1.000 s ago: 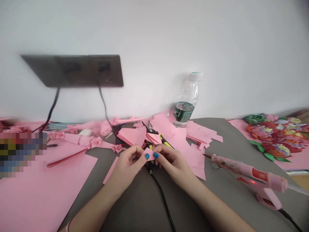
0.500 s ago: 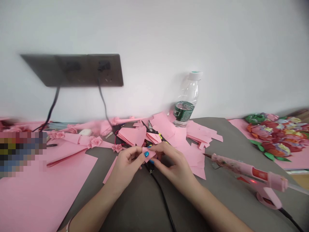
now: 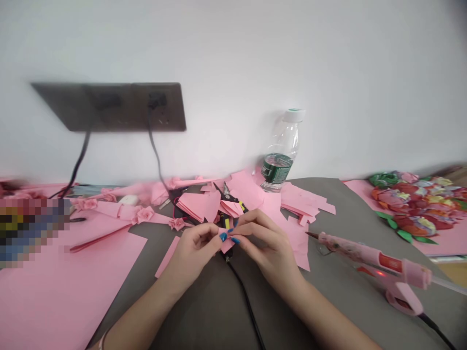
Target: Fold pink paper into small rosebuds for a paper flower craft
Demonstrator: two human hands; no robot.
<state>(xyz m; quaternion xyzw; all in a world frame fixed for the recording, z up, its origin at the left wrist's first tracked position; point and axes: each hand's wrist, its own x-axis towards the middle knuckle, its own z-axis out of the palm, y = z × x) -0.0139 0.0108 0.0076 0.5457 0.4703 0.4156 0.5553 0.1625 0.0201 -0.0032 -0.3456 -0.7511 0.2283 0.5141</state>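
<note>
A small pink paper piece [image 3: 226, 244] is held between both hands near the middle of the grey table. My left hand [image 3: 199, 250] pinches its left side, with the thumb on top. My right hand [image 3: 264, 240] has thumb and index finger closed at its right edge. Behind the hands lie black-and-yellow pliers [image 3: 237, 201], partly covered by folded pink papers [image 3: 199, 205]. A black cord [image 3: 245, 294] runs from beneath the paper toward the front edge.
A pink glue gun [image 3: 379, 260] with a red light lies at the right. A bottle [image 3: 279, 155] stands by the wall. Paper flowers [image 3: 412, 204] rest at far right; pink sheets [image 3: 69, 291] and small roses [image 3: 144, 214] at left. Cables hang from a wall socket panel [image 3: 124, 107].
The right hand's fingers have lifted and shifted slightly, with the index fingertip now nearer the thumb. The paper piece has turned and sits a little lower, uncovering more of the yellow-and-black handle.
</note>
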